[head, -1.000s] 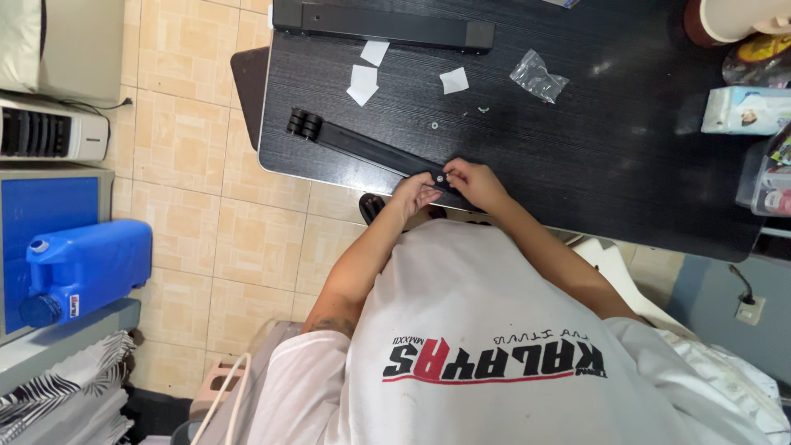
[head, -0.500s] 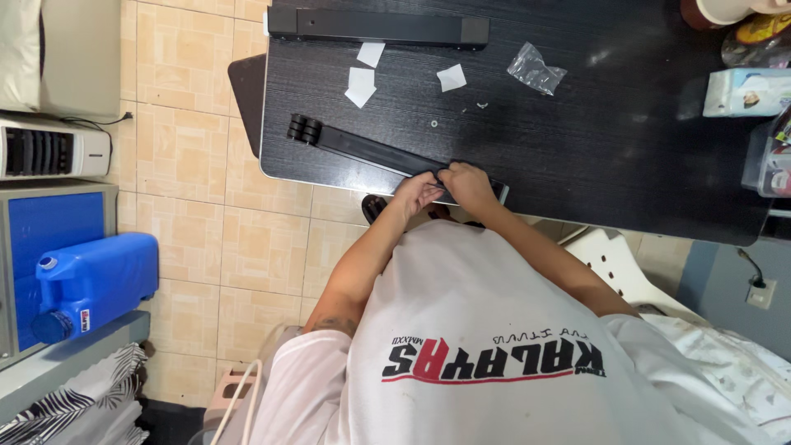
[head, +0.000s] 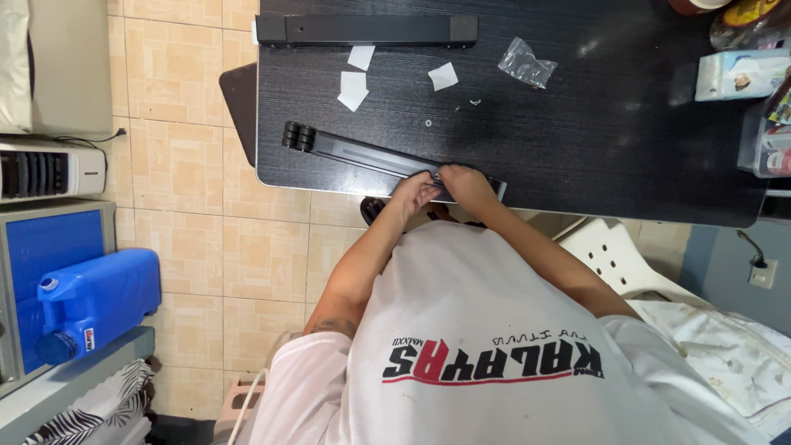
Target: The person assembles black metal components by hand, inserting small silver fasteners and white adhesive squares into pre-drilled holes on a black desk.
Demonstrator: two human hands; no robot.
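A long black metal bar [head: 354,155] with two round knobs at its left end lies slanted on the black table [head: 610,148]. Its right end sits near the table's front edge. My left hand [head: 414,193] and my right hand [head: 466,183] are side by side there, fingers closed on that end. Whatever is under the fingers is hidden. My white printed shirt fills the bottom of the view.
A second black bar [head: 367,30] lies at the table's far edge. White paper scraps [head: 354,84], a clear plastic bag [head: 526,64] and small metal bits [head: 428,123] lie between. Boxes [head: 733,74] stand right. A blue jug [head: 95,298] and white chair [head: 614,255] sit below.
Both hands stay at the bar's right end with only small finger movements. The view has shifted slightly; the bar has not moved.
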